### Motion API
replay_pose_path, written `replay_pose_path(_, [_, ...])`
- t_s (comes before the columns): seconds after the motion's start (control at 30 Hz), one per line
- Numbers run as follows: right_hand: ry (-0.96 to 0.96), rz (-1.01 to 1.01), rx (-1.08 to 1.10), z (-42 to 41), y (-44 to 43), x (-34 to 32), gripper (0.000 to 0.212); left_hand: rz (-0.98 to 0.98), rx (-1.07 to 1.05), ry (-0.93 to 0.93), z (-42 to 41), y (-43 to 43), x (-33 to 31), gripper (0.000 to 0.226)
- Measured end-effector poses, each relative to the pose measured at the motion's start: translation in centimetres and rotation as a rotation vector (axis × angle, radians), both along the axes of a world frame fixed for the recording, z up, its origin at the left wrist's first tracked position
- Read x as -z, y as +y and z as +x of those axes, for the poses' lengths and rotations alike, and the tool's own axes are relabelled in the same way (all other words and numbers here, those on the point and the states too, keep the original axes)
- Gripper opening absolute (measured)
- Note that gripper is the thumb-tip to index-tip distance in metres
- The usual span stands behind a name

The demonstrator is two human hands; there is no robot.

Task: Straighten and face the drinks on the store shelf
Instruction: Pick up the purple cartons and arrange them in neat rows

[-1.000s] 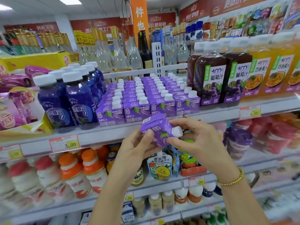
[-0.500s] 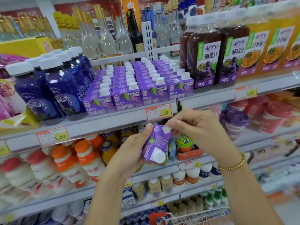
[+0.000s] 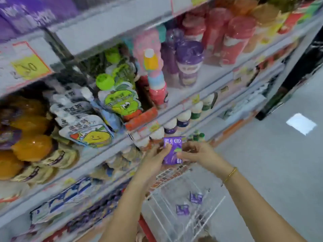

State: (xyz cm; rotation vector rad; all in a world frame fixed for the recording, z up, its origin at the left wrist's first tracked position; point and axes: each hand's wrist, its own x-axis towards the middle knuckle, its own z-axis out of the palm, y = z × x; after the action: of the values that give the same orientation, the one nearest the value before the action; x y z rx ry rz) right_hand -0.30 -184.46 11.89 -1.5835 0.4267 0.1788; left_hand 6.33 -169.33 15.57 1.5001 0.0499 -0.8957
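A purple juice carton is gripped between the left hand and right hand, seemingly upright, label facing the camera.

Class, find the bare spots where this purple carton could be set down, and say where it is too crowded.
Freest: the white wire basket floor, around its two small purple cartons. Also shelf front between the pink bottle and purple-wrapped bottle. Crowded: the cartoon pouches and orange bottles at left.
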Motion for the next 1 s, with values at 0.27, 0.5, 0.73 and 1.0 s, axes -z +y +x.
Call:
replay_pose_path(0.27, [0.449,-0.527,0.0,-2.5,-6.9,20.8,0.034,0.795,0.483,-0.462,-1.1,2.1,19.1,0.014])
replay_pose_path(0.5, [0.89,-0.773,-0.5,-5.3,-7.0,35.3,0.033,1.204,1.035,-0.543,-4.2,9.3,27.0,0.02])
replay_pose_path(0.73, [0.958,-0.751,-0.696,-6.0,-6.2,40.5,0.033,1.125,0.996,-0.737,-4.9,10.5,27.3,0.04])
replay_pose_path(1.0, [0.962,-0.809,-0.778,-4.5,-8.0,36.0,0.033,1.162,0.81,-0.541,-4.5,8.5,25.9,0.027])
